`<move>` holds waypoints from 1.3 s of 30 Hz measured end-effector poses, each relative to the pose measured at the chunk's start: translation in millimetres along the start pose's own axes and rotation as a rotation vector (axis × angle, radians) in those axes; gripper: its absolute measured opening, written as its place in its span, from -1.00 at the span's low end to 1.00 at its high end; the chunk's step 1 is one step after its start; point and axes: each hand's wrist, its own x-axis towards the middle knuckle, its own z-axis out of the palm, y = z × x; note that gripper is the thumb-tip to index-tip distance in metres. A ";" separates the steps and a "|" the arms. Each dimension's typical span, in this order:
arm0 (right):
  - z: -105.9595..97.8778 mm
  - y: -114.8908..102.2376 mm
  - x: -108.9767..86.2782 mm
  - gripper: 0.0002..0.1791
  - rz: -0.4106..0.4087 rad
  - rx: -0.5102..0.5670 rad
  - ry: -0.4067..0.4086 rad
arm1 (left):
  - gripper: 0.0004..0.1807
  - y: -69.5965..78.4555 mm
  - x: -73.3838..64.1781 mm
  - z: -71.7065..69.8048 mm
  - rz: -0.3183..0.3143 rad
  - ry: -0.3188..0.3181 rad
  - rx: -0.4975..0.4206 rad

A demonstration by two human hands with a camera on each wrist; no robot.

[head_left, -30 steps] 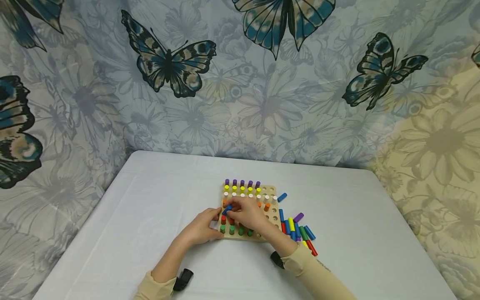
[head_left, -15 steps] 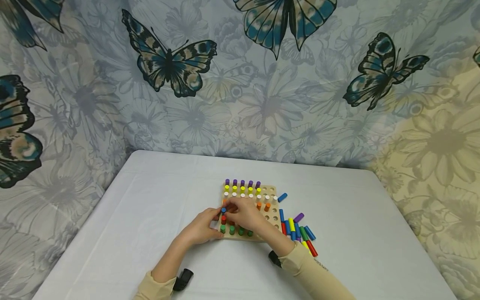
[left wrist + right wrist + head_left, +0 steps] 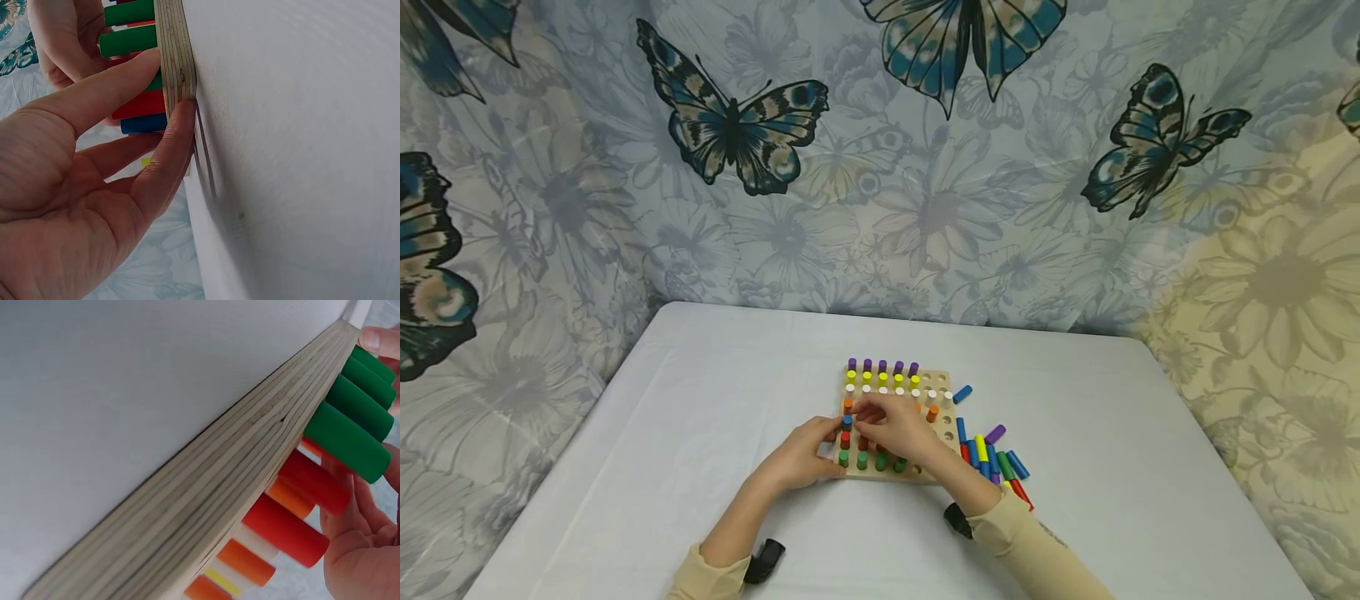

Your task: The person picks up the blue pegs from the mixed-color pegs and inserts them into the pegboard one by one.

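Note:
A wooden pegboard carries rows of coloured pegs, with a blue peg upright at its left side, between an orange peg and a red peg. My left hand holds the board's near left corner; in the left wrist view its thumb and fingers lie against the plywood edge. Over the middle of the board hovers my right hand, bent fingers just right of the blue peg, seemingly apart from it with nothing visible between them. It hides several pegs. Green pegs line the near edge in the right wrist view.
Loose pegs in blue, yellow, red, green and purple lie in a pile right of the board. One blue peg lies apart, beside the board's far right corner. A white cloth covers the table; a butterfly-patterned curtain hangs behind.
The blue peg, pinched and tilted in my right hand earlier, now stands upright in the board. My right fingers have let go and drawn slightly right. My left hand stays at the corner.

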 end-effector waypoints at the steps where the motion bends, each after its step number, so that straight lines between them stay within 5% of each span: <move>1: -1.1 0.6 -1.2 -0.84 0.006 0.005 0.006 | -0.21 0.2 -0.2 -0.3 0.002 0.002 0.000; 20: -25.0 17.4 -26.6 -0.74 0.166 0.233 0.046 | -0.19 -2.8 1.6 3.1 -0.004 -0.006 -0.037; 39: -58.1 39.5 -45.3 -0.75 0.294 0.258 0.141 | -0.17 0.5 0.1 3.7 -0.026 -0.006 -0.015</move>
